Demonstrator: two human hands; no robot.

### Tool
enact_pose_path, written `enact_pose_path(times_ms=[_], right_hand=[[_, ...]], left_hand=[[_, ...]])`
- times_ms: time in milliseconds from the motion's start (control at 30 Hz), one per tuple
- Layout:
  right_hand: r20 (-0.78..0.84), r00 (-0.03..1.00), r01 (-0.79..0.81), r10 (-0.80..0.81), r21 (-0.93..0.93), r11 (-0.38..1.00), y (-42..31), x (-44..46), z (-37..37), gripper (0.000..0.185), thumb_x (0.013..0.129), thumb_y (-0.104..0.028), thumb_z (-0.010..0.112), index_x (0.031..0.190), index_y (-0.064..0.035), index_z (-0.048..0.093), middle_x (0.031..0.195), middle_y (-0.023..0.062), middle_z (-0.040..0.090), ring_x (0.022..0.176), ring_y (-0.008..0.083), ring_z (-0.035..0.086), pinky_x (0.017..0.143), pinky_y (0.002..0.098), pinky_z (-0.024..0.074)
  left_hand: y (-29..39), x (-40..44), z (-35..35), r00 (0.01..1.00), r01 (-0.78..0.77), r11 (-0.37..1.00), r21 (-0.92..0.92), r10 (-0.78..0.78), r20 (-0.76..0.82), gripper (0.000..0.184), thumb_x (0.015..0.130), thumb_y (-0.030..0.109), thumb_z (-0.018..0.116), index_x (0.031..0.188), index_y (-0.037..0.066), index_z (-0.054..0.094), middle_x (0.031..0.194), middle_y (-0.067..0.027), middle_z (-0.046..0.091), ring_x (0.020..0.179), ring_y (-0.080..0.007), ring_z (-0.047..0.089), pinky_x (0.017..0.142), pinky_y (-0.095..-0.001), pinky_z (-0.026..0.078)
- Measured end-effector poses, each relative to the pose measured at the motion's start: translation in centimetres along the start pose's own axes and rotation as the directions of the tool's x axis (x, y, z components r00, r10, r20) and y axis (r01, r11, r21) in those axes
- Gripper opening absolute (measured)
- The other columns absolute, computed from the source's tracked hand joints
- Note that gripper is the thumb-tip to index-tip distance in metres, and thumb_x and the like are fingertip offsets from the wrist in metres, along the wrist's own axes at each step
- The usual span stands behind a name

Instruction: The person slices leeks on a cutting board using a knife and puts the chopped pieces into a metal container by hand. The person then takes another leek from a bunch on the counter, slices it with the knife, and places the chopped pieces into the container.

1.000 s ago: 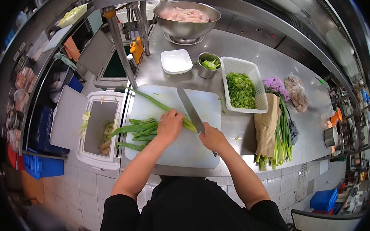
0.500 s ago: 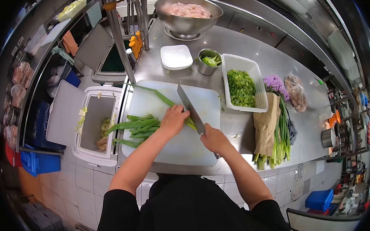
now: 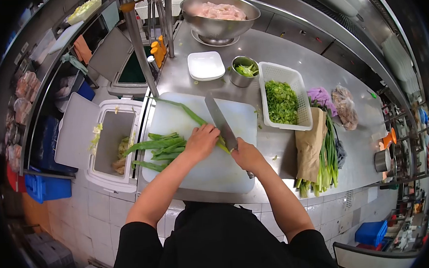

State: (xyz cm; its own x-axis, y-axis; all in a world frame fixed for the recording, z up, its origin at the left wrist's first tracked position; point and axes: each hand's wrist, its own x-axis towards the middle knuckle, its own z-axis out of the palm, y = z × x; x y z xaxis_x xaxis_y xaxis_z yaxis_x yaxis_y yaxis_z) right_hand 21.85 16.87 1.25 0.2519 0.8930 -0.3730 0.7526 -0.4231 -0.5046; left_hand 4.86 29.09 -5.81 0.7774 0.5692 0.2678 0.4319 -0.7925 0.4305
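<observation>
Left hand [image 3: 203,140] palm down, fingers bent and bunched over a long green onion stalk [image 3: 186,111], holding it against the board. Forearm reaches forward and inward. Right hand [image 3: 246,155] closed round the handle of a kitchen knife [image 3: 218,116], blade pointing away and slightly left; elbow out to the side. Stalk runs diagonally across the white cutting board [image 3: 212,178], its near end by the lower blade; can't tell if the edge touches it. Cut green onion leaves [image 3: 163,147] piled left of the left hand, some overhanging the board edge.

Board sits on a stainless steel table [image 3: 363,154]. Beyond it: white square dishes [image 3: 206,65], metal cup with sliced greens, large steel bowl [image 3: 220,30] of raw pale-pink meat. Right: white basket [image 3: 300,87] of chopped greens, then a green onion bunch [image 3: 330,156] partly in brown paper [image 3: 311,147]. Left: open lidded bin [image 3: 109,140] with scraps. Tiled floor [image 3: 98,205], metal shelving both sides.
</observation>
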Motion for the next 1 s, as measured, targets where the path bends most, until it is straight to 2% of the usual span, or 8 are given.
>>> enact_pose_path(times_ms=[233,300,400,433,500,633,800,1000], right_hand=[[0.03,0.999,-0.028,0.027,0.046,0.999,0.6,0.2,-0.1,0.037,0.095,-0.023,0.053,0.121,0.0039,0.054,0.101,0.0337,0.07,0.098,0.0511,0.068,0.089,0.0576,0.0526],[-0.05,0.997,0.058,-0.057,0.022,0.998,1.9,0.8,1.1,0.039,0.095,-0.021,0.052,0.121,0.0075,0.052,0.079,0.027,0.071,0.064,0.0377,0.07,0.071,0.0494,0.0561],[-0.011,0.999,0.043,-0.042,0.035,0.998,1.7,0.6,0.5,0.04,0.095,-0.021,0.052,0.122,0.0073,0.052,0.078,0.0264,0.071,0.063,0.0367,0.07,0.07,0.0491,0.0561],[-0.009,0.999,0.042,-0.041,0.041,0.998,1.2,0.4,0.3,0.04,0.095,-0.021,0.052,0.122,0.0073,0.052,0.078,0.0264,0.071,0.063,0.0367,0.07,0.07,0.0491,0.0561],[0.036,0.999,-0.039,0.036,0.085,0.996,0.4,-0.1,-0.2,0.034,0.094,-0.022,0.054,0.117,0.0043,0.053,0.101,0.034,0.07,0.097,0.0516,0.068,0.089,0.0573,0.0525],[0.02,0.999,-0.04,0.038,0.085,0.996,0.3,-0.4,-0.3,0.035,0.094,-0.022,0.054,0.117,0.0042,0.053,0.101,0.0335,0.07,0.097,0.0512,0.068,0.089,0.0574,0.0526],[0.027,0.999,-0.026,0.025,0.03,0.999,-0.5,-0.3,-0.5,0.035,0.094,-0.021,0.055,0.118,0.0036,0.053,0.1,0.0333,0.071,0.095,0.0512,0.068,0.088,0.0575,0.053],[-0.015,1.0,-0.006,0.007,0.027,1.0,0.1,-0.3,0.3,0.037,0.093,-0.021,0.056,0.121,0.0041,0.053,0.099,0.0331,0.071,0.095,0.0507,0.069,0.087,0.0574,0.0536]], left_hand=[[-0.2,-1.1,-2.0,0.992,-0.1,0.99,0.099,0.091,0.087,0.017,0.085,0.006,0.065,0.098,0.011,0.072,0.106,-0.0034,0.06,0.111,-0.0245,0.057,0.095,-0.0438,0.044],[-0.2,-0.9,-3.8,0.992,-0.108,0.986,0.13,0.097,0.085,0.017,0.085,0.006,0.064,0.098,0.011,0.073,0.105,-0.0036,0.061,0.11,-0.0248,0.057,0.095,-0.0438,0.044],[-0.7,-0.2,-6.9,0.995,-0.085,0.98,0.183,0.075,0.062,0.018,0.085,0.006,0.063,0.099,0.012,0.073,0.103,-0.0036,0.062,0.109,-0.0261,0.058,0.094,-0.0453,0.046],[-1.3,0.0,-7.8,0.998,-0.051,0.977,0.205,0.046,0.031,0.019,0.086,0.006,0.064,0.1,0.013,0.073,0.104,-0.0033,0.064,0.108,-0.0271,0.059,0.094,-0.0469,0.046],[-3.0,0.1,-9.5,0.999,-0.042,0.975,0.22,0.048,-0.022,0.018,0.085,0.006,0.065,0.099,0.013,0.073,0.102,-0.0034,0.064,0.107,-0.0278,0.06,0.093,-0.0468,0.047],[-8.1,-2.2,-12.8,0.965,0.106,0.973,0.203,-0.051,-0.257,0.015,0.085,0.005,0.063,0.096,0.011,0.072,0.094,-0.004,0.064,0.099,-0.0289,0.061,0.085,-0.0451,0.046],[-9.3,-4.6,-12.6,0.955,0.198,0.944,0.265,-0.126,-0.268,0.013,0.085,0.007,0.064,0.095,0.01,0.072,0.097,-0.0041,0.067,0.098,-0.0296,0.062,0.082,-0.0457,0.047],[-3.6,0.0,-5.8,0.965,-0.034,0.962,0.27,0.102,-0.24,0.015,0.084,0.005,0.062,0.096,0.01,0.07,0.097,-0.0043,0.063,0.1,-0.0265,0.059,0.087,-0.0439,0.046]])
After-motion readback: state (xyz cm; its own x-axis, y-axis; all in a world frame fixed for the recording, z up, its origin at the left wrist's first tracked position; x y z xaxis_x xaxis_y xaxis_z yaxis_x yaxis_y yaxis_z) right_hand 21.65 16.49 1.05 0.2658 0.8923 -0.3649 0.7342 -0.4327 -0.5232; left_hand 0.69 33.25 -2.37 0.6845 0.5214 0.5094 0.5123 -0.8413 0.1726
